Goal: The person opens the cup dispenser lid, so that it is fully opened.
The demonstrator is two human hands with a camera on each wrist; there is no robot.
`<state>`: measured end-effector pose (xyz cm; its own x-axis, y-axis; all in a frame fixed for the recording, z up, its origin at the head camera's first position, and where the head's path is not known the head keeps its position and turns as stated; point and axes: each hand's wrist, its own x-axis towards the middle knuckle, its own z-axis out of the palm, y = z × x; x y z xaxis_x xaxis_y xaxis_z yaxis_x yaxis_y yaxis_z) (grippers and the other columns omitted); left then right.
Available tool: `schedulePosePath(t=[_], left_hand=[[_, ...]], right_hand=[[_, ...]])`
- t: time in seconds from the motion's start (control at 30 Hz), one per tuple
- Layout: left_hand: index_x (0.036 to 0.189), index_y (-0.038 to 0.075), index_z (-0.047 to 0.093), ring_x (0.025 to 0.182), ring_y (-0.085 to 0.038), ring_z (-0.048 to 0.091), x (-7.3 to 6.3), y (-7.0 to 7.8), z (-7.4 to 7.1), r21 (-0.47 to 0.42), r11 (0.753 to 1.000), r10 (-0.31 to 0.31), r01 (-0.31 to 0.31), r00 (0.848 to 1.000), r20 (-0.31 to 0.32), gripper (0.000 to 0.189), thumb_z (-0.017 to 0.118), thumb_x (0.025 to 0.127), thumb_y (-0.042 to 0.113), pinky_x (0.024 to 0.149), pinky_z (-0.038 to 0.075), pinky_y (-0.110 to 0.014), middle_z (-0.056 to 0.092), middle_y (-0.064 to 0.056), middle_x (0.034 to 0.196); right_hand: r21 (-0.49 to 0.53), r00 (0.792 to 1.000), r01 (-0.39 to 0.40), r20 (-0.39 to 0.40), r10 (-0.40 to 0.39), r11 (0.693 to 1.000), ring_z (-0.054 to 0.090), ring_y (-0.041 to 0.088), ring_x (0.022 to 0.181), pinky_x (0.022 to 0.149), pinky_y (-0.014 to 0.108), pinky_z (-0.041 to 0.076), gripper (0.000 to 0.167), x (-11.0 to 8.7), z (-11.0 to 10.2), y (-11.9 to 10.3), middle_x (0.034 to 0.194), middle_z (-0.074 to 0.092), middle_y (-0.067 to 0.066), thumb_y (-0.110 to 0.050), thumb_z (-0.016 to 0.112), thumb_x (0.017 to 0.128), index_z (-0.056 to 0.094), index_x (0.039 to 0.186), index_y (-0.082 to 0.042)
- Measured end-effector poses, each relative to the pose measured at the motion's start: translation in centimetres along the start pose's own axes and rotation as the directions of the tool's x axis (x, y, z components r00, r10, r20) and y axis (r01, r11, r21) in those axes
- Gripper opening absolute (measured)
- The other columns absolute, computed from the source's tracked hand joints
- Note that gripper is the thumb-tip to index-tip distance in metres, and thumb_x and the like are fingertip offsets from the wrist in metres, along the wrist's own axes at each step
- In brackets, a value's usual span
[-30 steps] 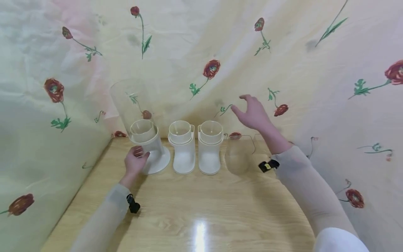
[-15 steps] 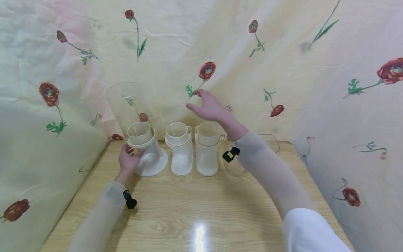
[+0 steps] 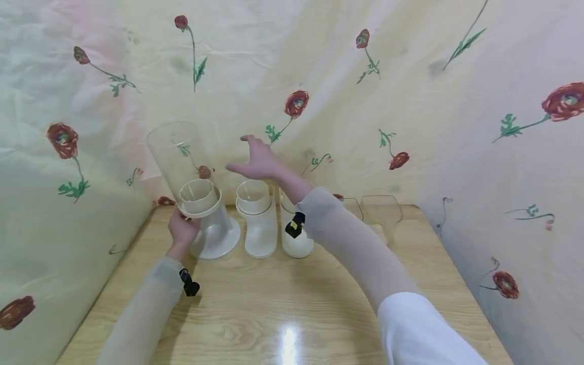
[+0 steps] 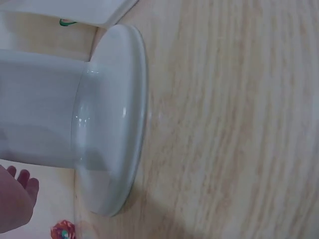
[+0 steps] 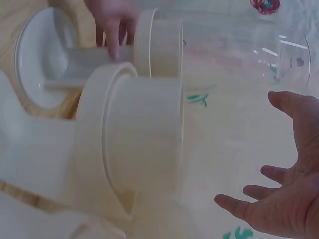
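In the head view, a white round-based stand (image 3: 224, 232) with a cup-shaped top is at the left of a row. A tall clear cylinder (image 3: 171, 152) rises from its collar area, leaning left. My left hand (image 3: 182, 229) grips this stand just below the collar; in the left wrist view, fingertips (image 4: 31, 186) show beside the stem. Over the middle white stand (image 3: 261, 235) reaches my right hand (image 3: 256, 161), thumb and fingers spread, holding nothing. From the right wrist view, the right hand (image 5: 294, 184) is apart from the cylinder (image 5: 239, 45).
A third white stand (image 3: 297, 248) is partly hidden by my right forearm. Clear see-through containers (image 3: 382, 207) stand at the back right of the wooden table (image 3: 246, 314). Flowered cloth (image 3: 337, 101) hangs close behind and on both sides.
My right hand has moved left from above the clear containers to above the middle stand. My left hand has shifted up slightly, under the left stand's collar.
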<state>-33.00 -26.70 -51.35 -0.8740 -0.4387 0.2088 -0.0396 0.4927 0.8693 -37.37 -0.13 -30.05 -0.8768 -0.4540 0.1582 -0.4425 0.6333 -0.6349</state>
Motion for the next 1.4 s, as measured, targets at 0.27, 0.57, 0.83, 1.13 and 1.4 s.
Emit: schedulePosePath(t=[0.27,0.57,0.83,1.13,1.4], left_hand=[[0.121,-0.01,0.062,0.109,-0.051,0.063,0.2,0.9,0.5,0.115,0.988,0.11,-0.104,0.993,-0.049,0.037,0.052,0.093,0.011,0.102,0.052,-0.063,0.068,-0.037,0.114],[0.099,-0.011,0.064,0.088,-0.044,0.058,0.1,1.1,0.1,0.118,0.984,0.136,-0.131,0.99,-0.04,0.021,0.051,0.088,0.003,0.084,0.053,-0.059,0.065,-0.033,0.093],[0.09,-0.011,0.063,0.076,-0.045,0.057,-0.9,1.1,-1.4,0.136,0.965,0.233,-0.223,0.971,-0.062,0.013,0.056,0.085,-0.001,0.074,0.05,-0.064,0.066,-0.032,0.083],[0.09,-0.013,0.069,0.084,-0.053,0.07,-3.4,2.7,-4.3,0.151,0.941,0.311,-0.302,0.95,-0.038,0.015,0.06,0.084,-0.003,0.072,0.058,-0.058,0.074,-0.036,0.091],[0.084,-0.008,0.078,0.075,-0.017,0.073,-7.6,4.3,-5.7,0.067,0.926,0.373,-0.372,0.928,0.0,0.017,0.064,0.075,-0.013,0.06,0.045,-0.006,0.078,-0.028,0.085]], right_hand=[[0.114,0.994,0.069,0.072,-0.077,0.991,0.037,0.033,0.158,0.129,0.044,0.04,0.109,0.8,3.4,-2.5,0.172,0.032,0.022,-0.045,0.083,0.09,0.016,0.168,-0.008],[0.212,0.991,0.078,0.09,-0.099,0.974,0.045,0.036,0.153,0.124,0.044,0.047,0.107,0.6,6.1,-3.7,0.171,0.035,0.018,-0.04,0.083,0.092,0.012,0.169,-0.013],[0.236,0.987,0.109,0.087,-0.133,0.966,0.052,0.038,0.148,0.122,0.042,0.05,0.108,-0.1,6.2,-3.9,0.167,0.041,0.018,-0.043,0.083,0.092,0.012,0.168,-0.014],[0.282,0.981,0.142,0.09,-0.174,0.949,0.051,0.037,0.148,0.119,0.044,0.052,0.11,-2.8,4.4,-4.9,0.167,0.04,0.015,-0.044,0.086,0.089,0.015,0.167,-0.016],[0.271,0.975,0.17,0.095,-0.202,0.948,0.059,0.031,0.138,0.111,0.041,0.058,0.104,-6.7,2.2,-5.2,0.155,0.052,0.008,-0.043,0.088,0.087,0.022,0.163,-0.017]])
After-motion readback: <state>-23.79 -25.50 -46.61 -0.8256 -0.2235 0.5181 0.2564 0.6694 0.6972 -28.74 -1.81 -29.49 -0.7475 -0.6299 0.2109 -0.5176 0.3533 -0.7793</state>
